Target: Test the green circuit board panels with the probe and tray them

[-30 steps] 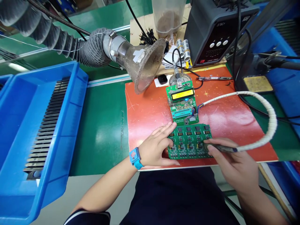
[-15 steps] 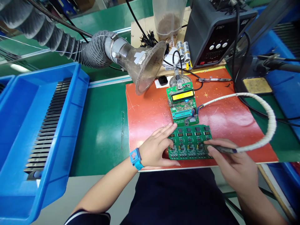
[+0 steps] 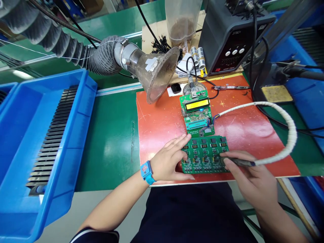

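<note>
A green circuit board panel (image 3: 204, 162) with several small digit displays lies flat on the red mat. Against its left edge rests my left hand (image 3: 170, 158), fingers spread, thumb along the near side. My right hand (image 3: 255, 179) pinches a dark probe (image 3: 240, 162) over the right end of the panel; its tip is too small to make out. A white wrapped cable (image 3: 291, 135) loops from the probe to a programmer board (image 3: 197, 114) with a lit yellow screen, lying just beyond the panel.
A fume extraction funnel (image 3: 162, 76) hangs over the mat's far left. Blue bins (image 3: 83, 98) with dark slotted racks stand at left. A soldering station (image 3: 235, 44) sits at the back right, near a pen-like tool (image 3: 230, 87) and a yellow sponge (image 3: 277, 93).
Both hands, the panel and the probe hold practically the same positions. Only the camera view has shifted very slightly.
</note>
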A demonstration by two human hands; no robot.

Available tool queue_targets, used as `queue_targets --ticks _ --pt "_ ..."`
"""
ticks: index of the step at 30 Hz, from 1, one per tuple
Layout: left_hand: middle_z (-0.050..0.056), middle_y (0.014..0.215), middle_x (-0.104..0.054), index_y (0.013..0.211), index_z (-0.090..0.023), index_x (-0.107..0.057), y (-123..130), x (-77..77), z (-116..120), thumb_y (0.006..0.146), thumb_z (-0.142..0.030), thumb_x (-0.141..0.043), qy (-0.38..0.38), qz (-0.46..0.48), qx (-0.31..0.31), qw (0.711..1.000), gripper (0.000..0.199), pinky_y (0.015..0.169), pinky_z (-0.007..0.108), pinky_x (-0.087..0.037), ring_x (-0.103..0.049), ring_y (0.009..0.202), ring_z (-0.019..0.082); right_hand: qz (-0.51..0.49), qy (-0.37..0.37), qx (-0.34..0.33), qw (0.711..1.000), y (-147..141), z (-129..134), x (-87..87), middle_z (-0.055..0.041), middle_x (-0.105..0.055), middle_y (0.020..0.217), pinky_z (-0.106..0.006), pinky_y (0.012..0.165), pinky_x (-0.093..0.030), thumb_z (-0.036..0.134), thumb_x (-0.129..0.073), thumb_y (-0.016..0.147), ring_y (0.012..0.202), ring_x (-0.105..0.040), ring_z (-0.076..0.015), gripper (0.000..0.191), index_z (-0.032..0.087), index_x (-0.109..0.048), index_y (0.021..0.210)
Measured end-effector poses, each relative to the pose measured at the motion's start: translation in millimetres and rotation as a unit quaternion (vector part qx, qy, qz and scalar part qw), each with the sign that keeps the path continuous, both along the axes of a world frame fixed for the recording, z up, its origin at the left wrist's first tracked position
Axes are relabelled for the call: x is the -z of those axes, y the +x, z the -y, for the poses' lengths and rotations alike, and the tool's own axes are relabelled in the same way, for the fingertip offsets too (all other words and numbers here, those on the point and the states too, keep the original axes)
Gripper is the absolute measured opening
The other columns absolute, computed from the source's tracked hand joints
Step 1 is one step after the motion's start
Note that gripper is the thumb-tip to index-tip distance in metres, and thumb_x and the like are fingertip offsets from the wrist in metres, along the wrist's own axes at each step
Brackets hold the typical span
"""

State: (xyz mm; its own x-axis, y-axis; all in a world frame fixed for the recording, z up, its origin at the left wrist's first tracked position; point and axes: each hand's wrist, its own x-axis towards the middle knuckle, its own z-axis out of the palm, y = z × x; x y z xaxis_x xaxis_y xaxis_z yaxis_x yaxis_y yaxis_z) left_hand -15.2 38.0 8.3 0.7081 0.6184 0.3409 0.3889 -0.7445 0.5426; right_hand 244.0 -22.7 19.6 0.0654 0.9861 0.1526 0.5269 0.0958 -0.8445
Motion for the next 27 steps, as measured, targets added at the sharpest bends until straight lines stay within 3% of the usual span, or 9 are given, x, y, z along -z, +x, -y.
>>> queue_targets --ticks 27 --pt "0.024 0.153 -0.035 0.093 -0.017 -0.052 0.1 2.7 0.6 0.075 -0.062 -0.07 0.005 0.003 -0.001 1.0 0.052 0.113 0.052 -0.038 -0.029 0.146 0.034 0.003 0.012 -0.006 1.0 1.4 -1.3 1.5 -0.0028 -0.068 0.098 -0.033 0.081 -0.056 0.025 -0.062 0.09 0.085 -0.066 -0.0173 0.013 0.025 -0.066 0.102"
